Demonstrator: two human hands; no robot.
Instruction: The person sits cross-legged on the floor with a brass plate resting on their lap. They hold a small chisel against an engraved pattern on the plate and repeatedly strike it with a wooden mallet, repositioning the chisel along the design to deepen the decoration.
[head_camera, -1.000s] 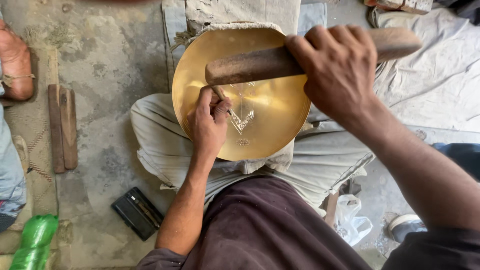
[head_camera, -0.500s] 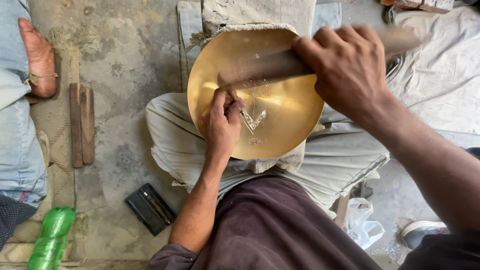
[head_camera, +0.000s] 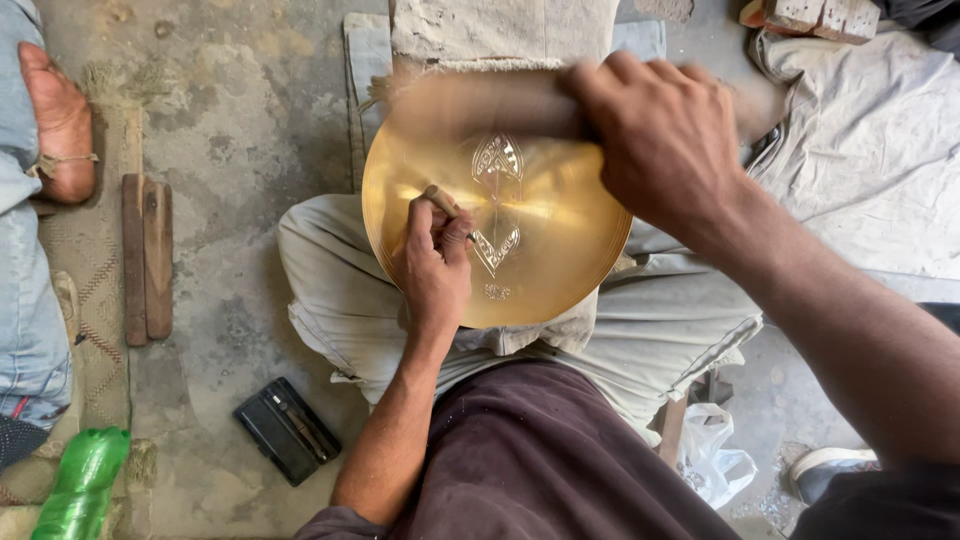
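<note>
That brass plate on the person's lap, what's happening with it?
A seated person is engraving a round brass plate resting on their lap. The left hand holds a small chisel against the metal beside a cut pattern. The right hand grips a wooden mallet, blurred in motion above the plate's far edge.

Round metal plate (head_camera: 560, 250) rests on the person's lap, centre of scene. Left hand (head_camera: 435, 265) lies on its left part; right hand (head_camera: 665, 140) over its far right edge. Wooden blocks (head_camera: 147, 258) lie on the floor (head_camera: 240, 120) at left; a flat case (head_camera: 287, 430) nearer; a bottle (head_camera: 82, 485) at near left.
</note>
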